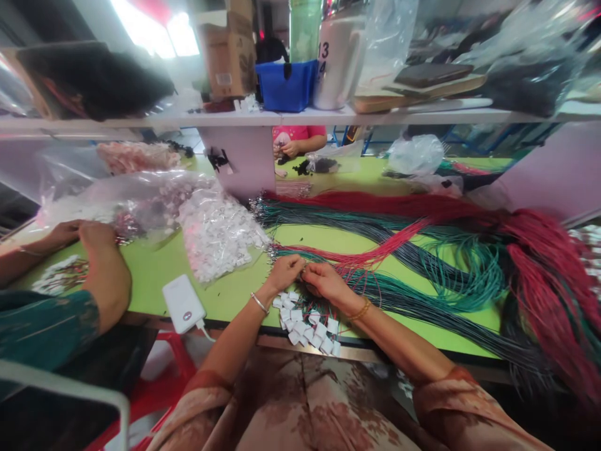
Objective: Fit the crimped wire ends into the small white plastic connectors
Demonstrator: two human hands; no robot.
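My left hand [286,272] and my right hand [325,280] meet above the front of the green table, fingertips pinched together. Whatever small piece lies between them is hidden by the fingers. Just below, a pile of white plastic connectors [307,327] with bits of wire lies at the table's front edge. Behind my hands run thin red wires [375,252], their tips pointing left. A bundle of dark and green wires [404,300] stretches to the right from beside my right hand. A clear bag of white connectors [218,235] rests to the left of my hands.
A white power bank [183,304] with a cable lies left of me. At far left a co-worker's hands [96,237] work near another bag. Thick red wires [539,250] hang over the right side. A shelf [291,118] with a blue bin [286,88] crosses above; another person sits beyond.
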